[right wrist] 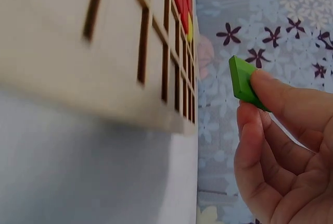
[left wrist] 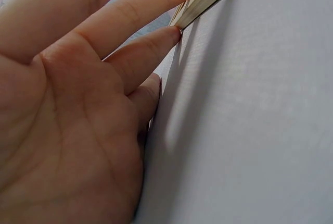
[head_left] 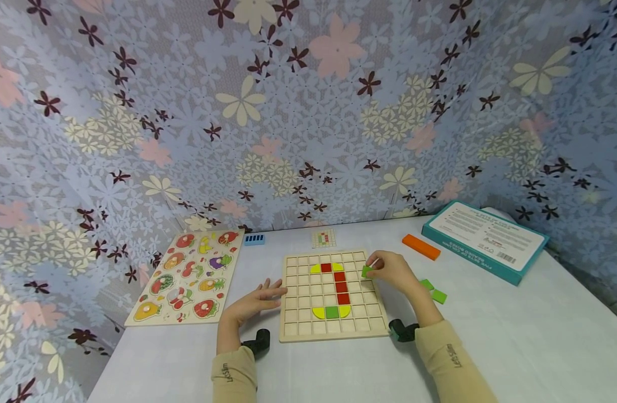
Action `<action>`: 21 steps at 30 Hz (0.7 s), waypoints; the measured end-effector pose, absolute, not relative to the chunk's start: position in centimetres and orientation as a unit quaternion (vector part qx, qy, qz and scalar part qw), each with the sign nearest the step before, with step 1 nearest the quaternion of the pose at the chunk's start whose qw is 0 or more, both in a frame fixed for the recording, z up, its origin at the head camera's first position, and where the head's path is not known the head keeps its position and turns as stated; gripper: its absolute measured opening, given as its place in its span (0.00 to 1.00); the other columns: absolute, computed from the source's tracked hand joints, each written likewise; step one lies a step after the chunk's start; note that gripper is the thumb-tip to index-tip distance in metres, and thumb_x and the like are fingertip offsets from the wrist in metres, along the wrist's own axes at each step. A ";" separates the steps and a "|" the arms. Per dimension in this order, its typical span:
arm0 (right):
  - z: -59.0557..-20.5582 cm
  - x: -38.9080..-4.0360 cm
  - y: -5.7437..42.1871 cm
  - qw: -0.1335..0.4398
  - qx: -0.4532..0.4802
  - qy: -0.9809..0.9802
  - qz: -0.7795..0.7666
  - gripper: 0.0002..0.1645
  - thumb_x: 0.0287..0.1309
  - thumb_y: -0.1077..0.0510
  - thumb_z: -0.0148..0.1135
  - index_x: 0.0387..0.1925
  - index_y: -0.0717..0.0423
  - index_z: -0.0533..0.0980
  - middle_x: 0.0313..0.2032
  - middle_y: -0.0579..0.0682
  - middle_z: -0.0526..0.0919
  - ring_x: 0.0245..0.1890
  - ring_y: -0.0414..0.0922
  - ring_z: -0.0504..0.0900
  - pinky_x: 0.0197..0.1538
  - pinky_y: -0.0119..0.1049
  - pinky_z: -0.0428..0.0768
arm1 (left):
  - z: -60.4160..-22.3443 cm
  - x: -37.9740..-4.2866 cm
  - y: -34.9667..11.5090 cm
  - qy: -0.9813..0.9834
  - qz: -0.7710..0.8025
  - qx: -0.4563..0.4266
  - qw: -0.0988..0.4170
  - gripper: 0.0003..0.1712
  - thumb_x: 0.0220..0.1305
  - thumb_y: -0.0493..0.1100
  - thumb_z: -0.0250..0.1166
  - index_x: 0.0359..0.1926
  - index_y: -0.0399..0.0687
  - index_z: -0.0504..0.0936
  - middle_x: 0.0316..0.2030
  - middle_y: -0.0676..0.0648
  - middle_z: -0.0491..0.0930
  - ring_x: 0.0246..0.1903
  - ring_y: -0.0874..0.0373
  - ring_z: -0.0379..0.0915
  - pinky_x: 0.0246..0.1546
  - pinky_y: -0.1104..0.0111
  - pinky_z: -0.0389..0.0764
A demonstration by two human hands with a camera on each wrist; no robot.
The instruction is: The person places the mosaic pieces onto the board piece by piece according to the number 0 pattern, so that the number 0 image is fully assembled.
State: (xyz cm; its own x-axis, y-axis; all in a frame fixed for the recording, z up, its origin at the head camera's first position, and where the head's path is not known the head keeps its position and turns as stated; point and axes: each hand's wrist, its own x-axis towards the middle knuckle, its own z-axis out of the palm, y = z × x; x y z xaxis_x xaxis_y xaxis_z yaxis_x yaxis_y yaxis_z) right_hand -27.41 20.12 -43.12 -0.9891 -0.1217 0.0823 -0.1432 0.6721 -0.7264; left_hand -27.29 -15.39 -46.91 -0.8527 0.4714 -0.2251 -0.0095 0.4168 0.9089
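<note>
A square wooden grid board [head_left: 298,330] lies on the table, with red squares [head_left: 340,286], a green square [head_left: 331,312] and yellow rounded pieces [head_left: 319,313] set in some of its cells. Between thumb and fingers my right hand [head_left: 394,270] pinches a green square tile [right wrist: 242,81], held over the board's right side. The fingers of my left hand [head_left: 253,302] are extended, and their tips touch the board's left edge, as the left wrist view also shows. Two loose green tiles [head_left: 439,296] lie on the table by the right forearm.
Behind the board is a small pattern card [head_left: 324,238]. At the left lies a fruit puzzle board [head_left: 187,280], with a blue piece [head_left: 254,239] beside it. An orange block [head_left: 421,247] and a teal box [head_left: 484,240] sit at the back right, before a floral cloth [head_left: 308,112].
</note>
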 end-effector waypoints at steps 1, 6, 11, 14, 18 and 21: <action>-43.1 -27.5 19.9 0.013 0.076 -0.912 0.402 0.08 0.49 0.63 0.68 0.33 0.59 0.77 0.27 0.51 0.79 0.29 0.45 0.76 0.32 0.37 0.75 | -46.9 -27.3 -15.4 0.809 0.521 0.143 0.231 0.28 0.59 0.44 0.63 0.61 0.44 0.71 0.70 0.47 0.50 0.70 0.47 0.23 0.65 0.44 0.28; -43.2 -27.9 18.5 0.007 0.089 -0.904 0.418 0.07 0.50 0.64 0.66 0.33 0.59 0.78 0.29 0.51 0.80 0.32 0.45 0.77 0.35 0.39 0.77 | -46.9 -27.3 -15.4 0.809 0.520 0.145 0.231 0.28 0.59 0.44 0.63 0.61 0.44 0.71 0.70 0.47 0.50 0.70 0.47 0.22 0.65 0.44 0.28; -43.2 -28.2 17.0 0.002 0.099 -0.900 0.425 0.06 0.51 0.66 0.64 0.34 0.59 0.78 0.31 0.51 0.80 0.34 0.46 0.77 0.36 0.38 0.78 | -47.1 -27.4 -15.4 0.809 0.519 0.144 0.235 0.28 0.59 0.45 0.63 0.61 0.45 0.71 0.70 0.47 0.49 0.70 0.47 0.22 0.65 0.44 0.28; -43.3 -28.3 16.3 -0.002 0.107 -0.898 0.426 0.06 0.53 0.67 0.62 0.35 0.59 0.78 0.33 0.52 0.80 0.35 0.47 0.77 0.38 0.39 0.78 | -47.1 -27.4 -15.4 0.808 0.520 0.144 0.234 0.29 0.58 0.45 0.63 0.61 0.46 0.72 0.71 0.48 0.49 0.70 0.47 0.22 0.65 0.44 0.28; -43.6 -28.5 15.4 -0.003 0.116 -0.897 0.427 0.05 0.54 0.67 0.61 0.34 0.59 0.79 0.35 0.53 0.80 0.36 0.48 0.77 0.39 0.39 0.78 | -47.1 -27.4 -15.5 0.809 0.520 0.145 0.231 0.29 0.58 0.45 0.64 0.61 0.46 0.72 0.70 0.48 0.49 0.70 0.47 0.22 0.65 0.44 0.29; -43.7 -28.6 14.6 0.002 0.122 -0.895 0.428 0.05 0.55 0.67 0.60 0.34 0.59 0.79 0.35 0.52 0.80 0.35 0.47 0.77 0.36 0.38 0.78 | -47.2 -27.4 -15.5 0.810 0.520 0.145 0.230 0.28 0.59 0.45 0.63 0.61 0.46 0.72 0.70 0.47 0.50 0.70 0.47 0.22 0.65 0.44 0.29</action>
